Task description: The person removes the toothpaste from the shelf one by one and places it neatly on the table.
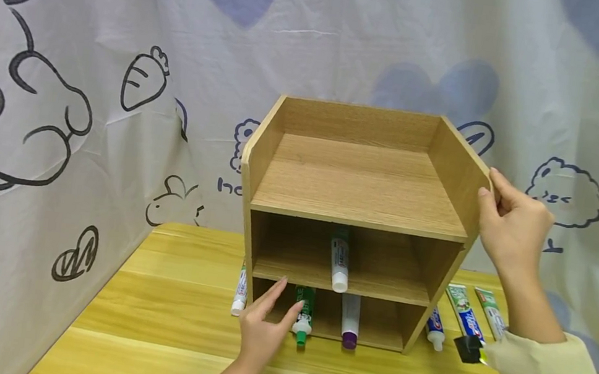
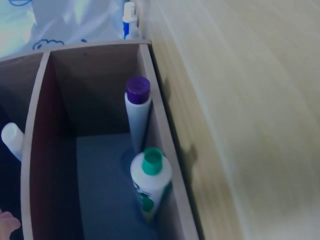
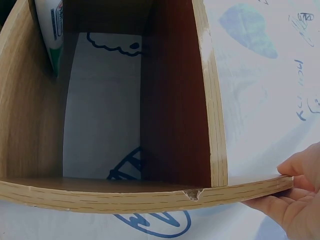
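A wooden shelf unit (image 1: 361, 185) stands on the table, its compartments facing me. My right hand (image 1: 516, 223) pinches the upper front edge of its right side panel (image 3: 250, 191), thumb on the inner side. My left hand (image 1: 262, 332) is at the lower left front, fingers spread, fingertips by the middle board's edge. Close to its thumb, a green toothpaste tube (image 1: 304, 312) lies in the bottom compartment with its green cap outward. Beside that is a white tube with a purple cap (image 1: 350, 321). A white toothpaste tube (image 1: 340, 260) lies on the middle shelf, its cap jutting over the edge.
Left of the unit, a white tube (image 1: 240, 292) lies on the yellow wooden table (image 1: 160, 319). To the right are a blue tube (image 1: 435, 328), a green-and-blue tube (image 1: 465, 313) and another tube (image 1: 490, 313). A printed curtain (image 1: 350, 50) hangs behind.
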A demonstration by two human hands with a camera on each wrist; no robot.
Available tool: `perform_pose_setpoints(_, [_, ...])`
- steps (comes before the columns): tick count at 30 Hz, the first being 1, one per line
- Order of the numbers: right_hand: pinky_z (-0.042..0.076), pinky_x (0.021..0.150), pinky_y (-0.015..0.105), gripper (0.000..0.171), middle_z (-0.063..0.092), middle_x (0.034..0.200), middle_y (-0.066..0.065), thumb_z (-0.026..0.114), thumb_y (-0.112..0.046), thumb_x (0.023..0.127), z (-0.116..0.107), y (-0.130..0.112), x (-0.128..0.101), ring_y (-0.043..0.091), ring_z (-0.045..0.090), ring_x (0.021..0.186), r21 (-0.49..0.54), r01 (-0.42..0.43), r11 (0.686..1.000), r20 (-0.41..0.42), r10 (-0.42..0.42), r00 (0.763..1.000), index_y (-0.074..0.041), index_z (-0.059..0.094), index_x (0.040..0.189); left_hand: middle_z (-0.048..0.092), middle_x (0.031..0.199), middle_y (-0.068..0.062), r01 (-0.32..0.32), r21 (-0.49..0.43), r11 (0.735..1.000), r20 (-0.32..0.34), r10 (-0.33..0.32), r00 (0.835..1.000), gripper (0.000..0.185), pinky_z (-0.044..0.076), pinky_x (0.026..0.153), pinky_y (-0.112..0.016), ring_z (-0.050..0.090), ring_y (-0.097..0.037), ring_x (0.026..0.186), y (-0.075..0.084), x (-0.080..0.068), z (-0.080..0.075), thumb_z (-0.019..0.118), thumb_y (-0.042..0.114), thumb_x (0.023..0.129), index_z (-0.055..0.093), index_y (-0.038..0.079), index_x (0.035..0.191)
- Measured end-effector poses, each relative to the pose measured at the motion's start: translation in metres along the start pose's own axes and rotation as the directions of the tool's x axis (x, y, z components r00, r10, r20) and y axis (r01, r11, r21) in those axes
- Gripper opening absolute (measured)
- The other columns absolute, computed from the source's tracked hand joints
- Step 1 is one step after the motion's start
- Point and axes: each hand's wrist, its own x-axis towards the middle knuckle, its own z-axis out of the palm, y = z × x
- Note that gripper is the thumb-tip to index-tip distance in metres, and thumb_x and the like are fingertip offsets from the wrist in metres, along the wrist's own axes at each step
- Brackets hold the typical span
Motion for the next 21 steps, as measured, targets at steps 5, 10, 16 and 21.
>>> perform_pose_setpoints(5, [0.033,0.056,-0.007,0.032,0.063,0.110,0.023,0.056,-0.009,0.088,0.000,0.000,0.000,-0.032,0.034,0.063,-0.004,0.003,1.000,-0.003,-0.003,1.000,-0.005,0.060,0.120,0.066,0.104,-0.026,-0.008,-0.012,1.000,0.049,0.008,0.999,0.041,0.052,0.083,-0.023,0.065,-0.037,0.092,0.009,0.004,0.012,0.077,0.014,0.074,0.065,-0.012,0.103])
perform_pose_setpoints(10, [0.034,0.057,-0.007,0.032,0.063,0.111,0.021,0.056,-0.009,0.089,0.000,0.000,0.001,-0.025,0.047,0.070,-0.007,-0.003,1.000,0.001,0.003,1.000,-0.006,0.059,0.121,0.064,0.105,-0.028,0.006,0.004,1.000,0.102,-0.006,0.995,0.045,0.053,0.081,-0.028,0.065,-0.036,0.094,0.017,0.007,0.024,0.078,0.017,0.073,0.064,-0.013,0.104])
perform_pose_setpoints(16, [0.036,0.061,-0.005,0.033,0.061,0.115,0.020,0.055,-0.008,0.089,0.000,-0.001,0.001,0.036,0.061,0.100,-0.005,-0.019,1.000,0.015,0.019,1.000,-0.005,0.058,0.122,0.063,0.103,-0.031,-0.022,0.004,1.000,0.107,0.022,0.994,0.046,0.054,0.077,-0.030,0.064,-0.037,0.093,0.021,0.009,0.039,0.078,0.016,0.073,0.063,-0.017,0.101])
perform_pose_setpoints(21, [0.036,0.061,-0.005,0.033,0.061,0.115,0.019,0.055,-0.008,0.089,0.001,-0.001,0.002,0.037,0.061,0.099,-0.014,-0.023,1.000,0.017,0.024,1.000,-0.006,0.058,0.122,0.063,0.101,-0.032,-0.027,0.006,1.000,0.087,0.027,0.996,0.045,0.054,0.076,-0.029,0.065,-0.037,0.091,0.023,0.008,0.050,0.078,0.013,0.072,0.062,-0.018,0.100])
